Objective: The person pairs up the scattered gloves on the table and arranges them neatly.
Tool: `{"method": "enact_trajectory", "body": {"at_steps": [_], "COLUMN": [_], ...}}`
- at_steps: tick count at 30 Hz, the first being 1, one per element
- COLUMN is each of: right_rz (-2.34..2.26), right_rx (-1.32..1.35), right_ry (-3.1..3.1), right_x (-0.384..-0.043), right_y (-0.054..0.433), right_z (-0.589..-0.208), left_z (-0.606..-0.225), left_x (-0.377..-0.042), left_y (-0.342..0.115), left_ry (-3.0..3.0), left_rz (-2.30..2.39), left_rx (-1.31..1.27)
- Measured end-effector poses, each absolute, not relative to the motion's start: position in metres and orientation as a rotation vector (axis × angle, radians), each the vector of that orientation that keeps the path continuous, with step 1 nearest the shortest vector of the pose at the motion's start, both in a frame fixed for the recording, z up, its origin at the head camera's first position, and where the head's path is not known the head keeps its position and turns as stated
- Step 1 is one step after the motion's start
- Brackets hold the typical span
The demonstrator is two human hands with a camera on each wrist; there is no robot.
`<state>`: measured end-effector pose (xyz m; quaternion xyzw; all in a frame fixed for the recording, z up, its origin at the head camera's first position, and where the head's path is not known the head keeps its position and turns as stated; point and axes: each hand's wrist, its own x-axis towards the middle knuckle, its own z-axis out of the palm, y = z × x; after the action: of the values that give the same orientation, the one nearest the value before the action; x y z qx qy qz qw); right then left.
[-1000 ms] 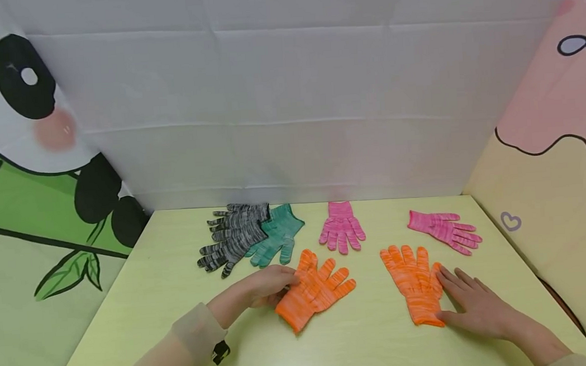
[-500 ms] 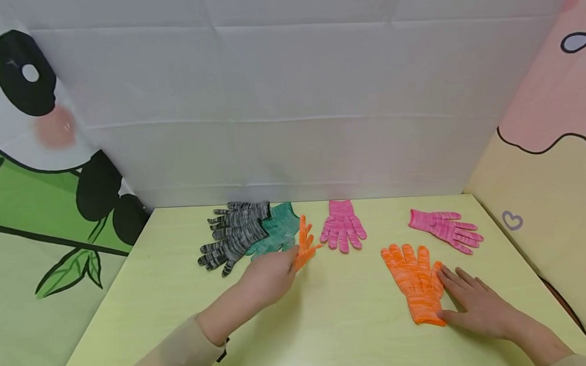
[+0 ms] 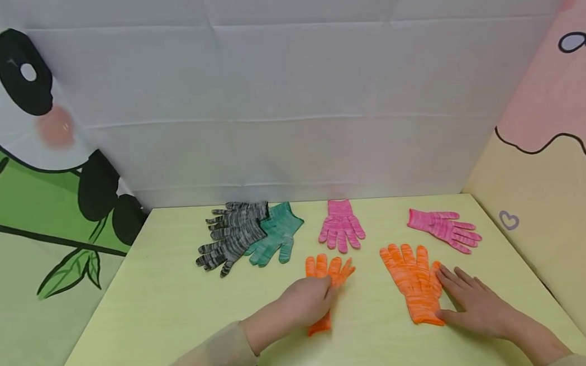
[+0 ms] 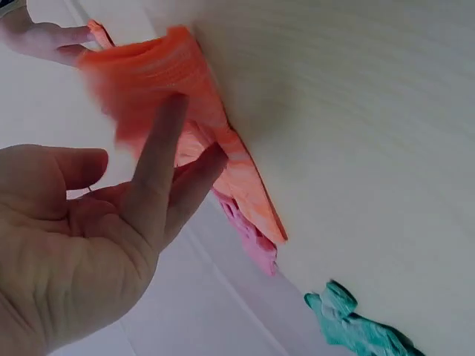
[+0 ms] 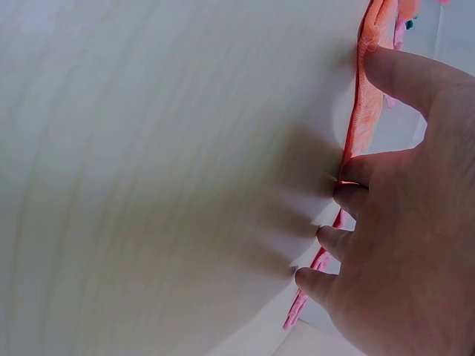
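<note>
My left hand point(image 3: 307, 302) reaches over an orange knitted glove point(image 3: 321, 266) near the middle of the table and covers its palm in the head view. In the left wrist view its fingers point(image 4: 156, 167) stretch out against that glove, blurred near its cuff, with the thumb apart from it. My right hand point(image 3: 479, 309) rests beside the second orange glove point(image 3: 414, 282), which lies flat with its fingers pointing away. In the right wrist view my thumb point(image 5: 404, 78) and fingertips touch along that glove's edge.
Two grey-black striped gloves point(image 3: 233, 245) overlap a green glove point(image 3: 278, 234) at the back left. One pink glove point(image 3: 341, 227) lies at the back middle, another pink glove point(image 3: 444, 228) at the back right. A white cloth wall point(image 3: 288, 110) stands behind the pale table point(image 3: 180, 313).
My left hand lifted the left orange glove toward the green one, then brought it back right and down to the table, its fingers now pointing away. The right hand has stayed put.
</note>
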<state>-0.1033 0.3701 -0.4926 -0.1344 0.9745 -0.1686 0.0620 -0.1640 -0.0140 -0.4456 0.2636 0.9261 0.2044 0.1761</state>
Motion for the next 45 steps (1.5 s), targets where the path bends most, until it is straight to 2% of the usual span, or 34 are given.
{"method": "enact_trajectory", "body": {"at_steps": [4, 10, 14, 16, 23, 28, 33, 45], "right_rz": [-0.506, -0.489, -0.498, -0.501, -0.52, -0.501, -0.505, -0.504], "right_rx": [-0.415, -0.416, -0.419, -0.421, -0.414, -0.41, -0.403, -0.403], "right_ry": [2.951, 2.96, 2.961, 2.958, 2.94, 2.943, 2.939, 2.938], "right_x": [-0.104, -0.105, -0.104, -0.104, -0.103, -0.104, -0.104, -0.105], "right_y": [0.37, 0.372, 0.372, 0.372, 0.372, 0.372, 0.371, 0.372], "right_z": [-0.493, -0.493, -0.494, -0.494, -0.494, -0.492, -0.492, -0.49], "left_z": [-0.445, -0.456, -0.465, -0.467, -0.47, -0.464, -0.465, -0.479], "left_x": [-0.165, -0.178, -0.189, -0.192, -0.182, -0.167, -0.169, -0.174], "left_y": [-0.016, -0.036, -0.044, -0.045, -0.045, -0.039, -0.039, -0.029], "left_ry": [2.577, 2.596, 2.603, 2.606, 2.552, 2.562, 2.595, 2.478], "left_rz": [0.503, 0.149, 0.043, 0.009, -0.083, -0.08, -0.031, 0.005], "left_rx": [0.861, 1.473, 1.676, 1.671, 1.403, 1.452, 1.535, 1.345]}}
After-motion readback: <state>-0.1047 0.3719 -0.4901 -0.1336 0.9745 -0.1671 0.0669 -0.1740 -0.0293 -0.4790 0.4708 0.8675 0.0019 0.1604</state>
